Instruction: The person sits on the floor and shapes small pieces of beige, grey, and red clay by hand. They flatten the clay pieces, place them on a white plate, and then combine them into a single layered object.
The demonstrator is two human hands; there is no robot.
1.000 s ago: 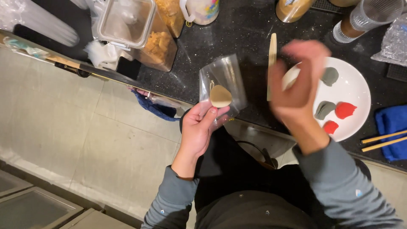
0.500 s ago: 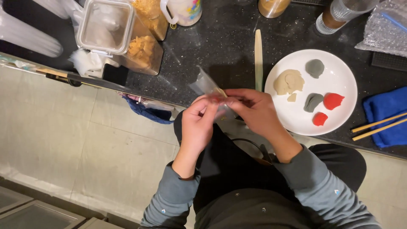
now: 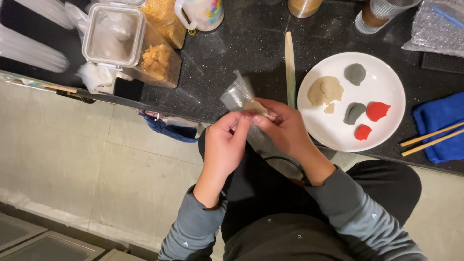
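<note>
Holding a clear plastic sheet [image 3: 238,94] with a beige dough piece [image 3: 254,107] on it, we pinch it with both hands just off the counter's [image 3: 251,43] near edge. Our left hand [image 3: 227,145] and right hand [image 3: 285,130] touch, fingers clamped on the sheet. Beside them a white plate [image 3: 386,87] carries beige, grey and red lumps, near a wooden stick [image 3: 290,67].

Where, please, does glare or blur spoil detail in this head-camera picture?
Head view: glare whitens the clear wrapper held by both hands, left hand and right hand; the white plate is bright yet sharp; the plastic at the top left corner is smeared.
</note>
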